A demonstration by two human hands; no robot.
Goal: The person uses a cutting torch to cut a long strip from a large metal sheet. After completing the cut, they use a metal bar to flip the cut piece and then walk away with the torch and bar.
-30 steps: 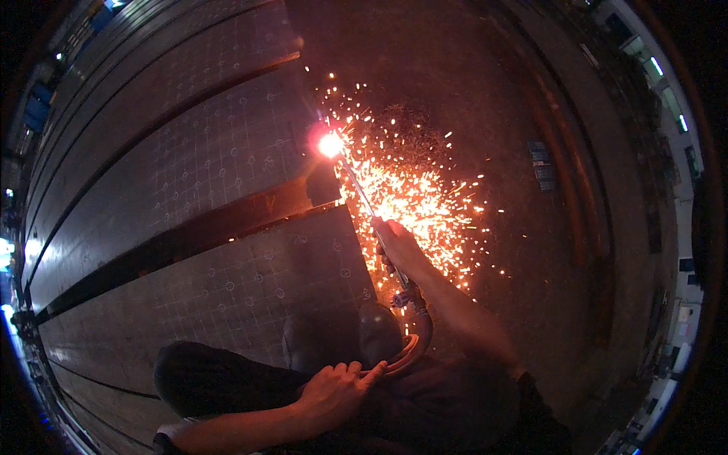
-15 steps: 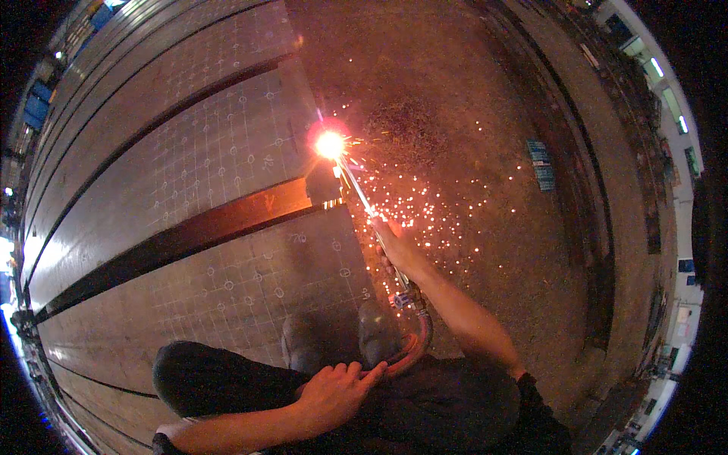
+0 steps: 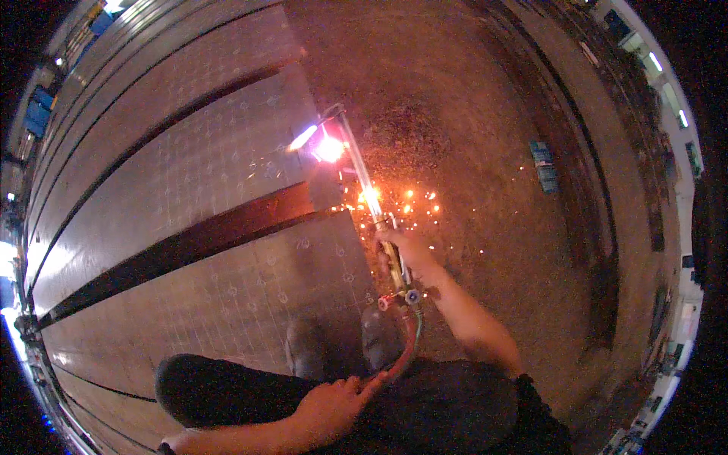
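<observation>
My right hand (image 3: 409, 254) is closed around the handle of a brass cutting torch (image 3: 359, 163). A lit flame (image 3: 303, 138) comes from the torch's bent head and points left over a steel plate (image 3: 258, 133) marked with chalk lines and circles. Below the tip, a white-hot spot (image 3: 329, 149) glows at the plate's right end, with sparks falling beneath. Valve knobs sit behind my grip, and a red hose (image 3: 410, 341) curves down to my lap. There my left hand (image 3: 334, 406) is closed on the hose, its index finger stretched along it.
A nearer marked plate (image 3: 250, 284) lies in front of my boots (image 3: 307, 345), with a dark gap (image 3: 174, 250) between the plates. Brown floor (image 3: 485, 227) spreads to the right, where a blue-and-white flat item (image 3: 544, 165) lies near long dark bars (image 3: 599, 250).
The torch has turned, so its bent head and flame now show, pointing left. The shower of sparks has shrunk. My left hand stays on the hose.
</observation>
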